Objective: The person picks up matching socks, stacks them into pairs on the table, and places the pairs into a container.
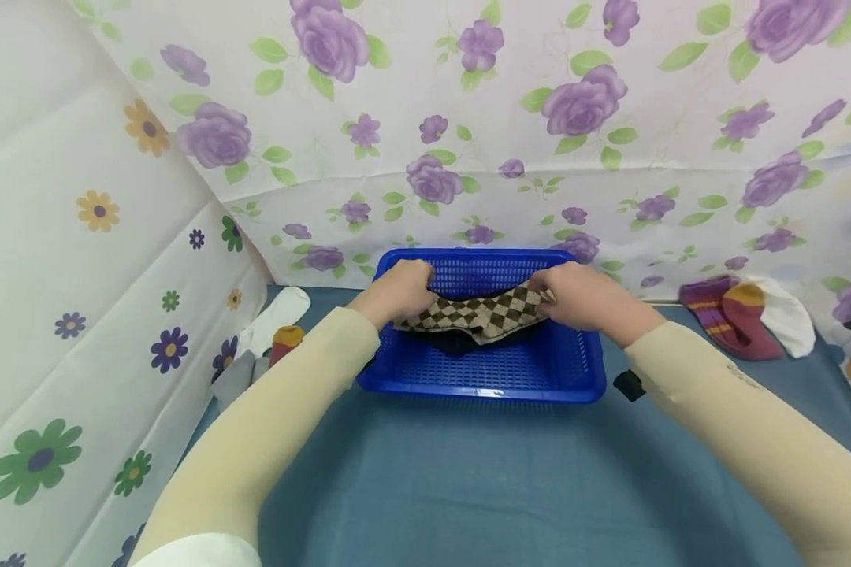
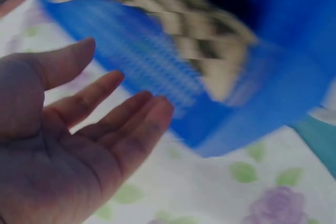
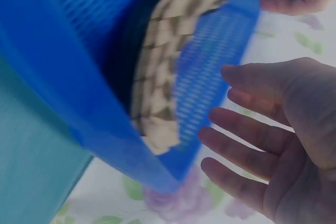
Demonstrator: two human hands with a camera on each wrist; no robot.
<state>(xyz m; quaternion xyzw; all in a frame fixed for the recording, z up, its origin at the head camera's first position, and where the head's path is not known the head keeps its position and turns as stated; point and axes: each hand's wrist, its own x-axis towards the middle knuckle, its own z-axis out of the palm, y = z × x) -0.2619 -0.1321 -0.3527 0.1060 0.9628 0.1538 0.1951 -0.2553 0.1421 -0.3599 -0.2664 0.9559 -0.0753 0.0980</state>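
Note:
A beige-and-brown checkered piece of cloth (image 1: 499, 315) lies across the blue plastic basket (image 1: 478, 391), along its far part. Dark fabric (image 1: 454, 342) shows beneath its near edge. My left hand (image 1: 404, 291) is at the cloth's left end; in the left wrist view its fingers (image 2: 142, 124) are extended and loosely spread, with the basket's wall behind them. At the right end is my right hand (image 1: 577, 295). The right wrist view shows its fingers (image 3: 241, 153) apart, with nothing between them and the checkered cloth (image 3: 157, 77) beyond.
Left of the basket lie a white sock (image 1: 280, 315), a red-and-yellow sock (image 1: 286, 341) and grey fabric (image 1: 234, 380). A striped purple sock (image 1: 702, 295), a maroon one (image 1: 748, 323) and a white one (image 1: 790, 319) lie at the right. Flowered sheets (image 1: 432, 142) stand behind the blue-green tabletop (image 1: 496, 480).

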